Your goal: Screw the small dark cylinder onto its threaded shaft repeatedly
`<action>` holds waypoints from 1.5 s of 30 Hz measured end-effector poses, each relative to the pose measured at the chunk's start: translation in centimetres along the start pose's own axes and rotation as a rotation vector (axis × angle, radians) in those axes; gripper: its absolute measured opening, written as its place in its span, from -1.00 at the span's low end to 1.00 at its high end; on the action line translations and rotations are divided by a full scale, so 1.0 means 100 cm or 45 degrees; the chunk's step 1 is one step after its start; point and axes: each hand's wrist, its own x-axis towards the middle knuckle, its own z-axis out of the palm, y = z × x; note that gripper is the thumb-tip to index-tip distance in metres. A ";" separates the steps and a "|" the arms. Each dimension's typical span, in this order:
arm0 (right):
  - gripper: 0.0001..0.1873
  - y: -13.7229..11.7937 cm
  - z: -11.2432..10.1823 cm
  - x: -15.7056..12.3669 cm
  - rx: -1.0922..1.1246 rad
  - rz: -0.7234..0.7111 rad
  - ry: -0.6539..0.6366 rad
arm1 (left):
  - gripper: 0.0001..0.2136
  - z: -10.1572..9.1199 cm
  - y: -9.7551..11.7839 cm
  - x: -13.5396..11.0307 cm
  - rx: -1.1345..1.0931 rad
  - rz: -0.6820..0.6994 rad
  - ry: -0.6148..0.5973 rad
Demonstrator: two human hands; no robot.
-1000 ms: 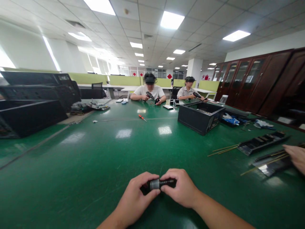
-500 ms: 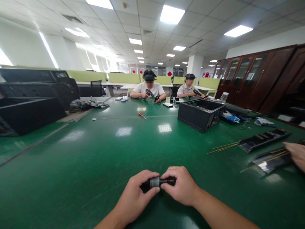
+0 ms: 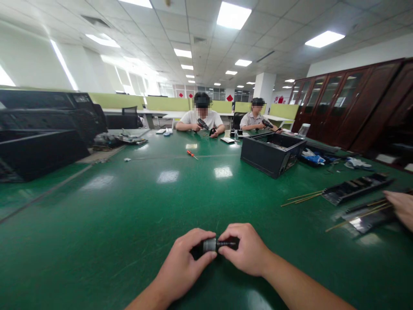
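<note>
A small black cylindrical part with a silver metal collar [image 3: 211, 245] rests low on the green table [image 3: 145, 202], held between both hands. My left hand [image 3: 183, 267] is curled round its left, black end with the thumb under the silver collar. My right hand [image 3: 247, 249] pinches the thinner dark end on the right. Most of the part is hidden by my fingers.
A black open case [image 3: 271, 154] stands at mid-right, black machines [image 3: 38, 137] at far left. Black trays [image 3: 355, 189] and thin wooden sticks [image 3: 303, 199] lie at right, where another person's hand [image 3: 402, 207] reaches in. Two people sit across the table; a red screwdriver [image 3: 192, 154] lies mid-table.
My hands and the part have hardly moved. The view has tilted slightly, and the other person's hand at the right edge has shifted a little.
</note>
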 end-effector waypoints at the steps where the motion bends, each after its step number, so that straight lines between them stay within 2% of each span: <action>1: -0.88 0.000 0.000 0.000 0.001 -0.006 0.008 | -0.77 0.000 0.000 0.000 0.000 0.001 0.002; 33: -0.90 0.000 -0.004 -0.001 -0.007 -0.034 0.044 | -0.76 0.000 -0.002 -0.001 0.038 0.011 0.017; 45: -0.89 0.000 -0.004 -0.001 -0.013 -0.035 0.040 | -0.76 0.000 -0.001 0.000 0.043 0.073 0.056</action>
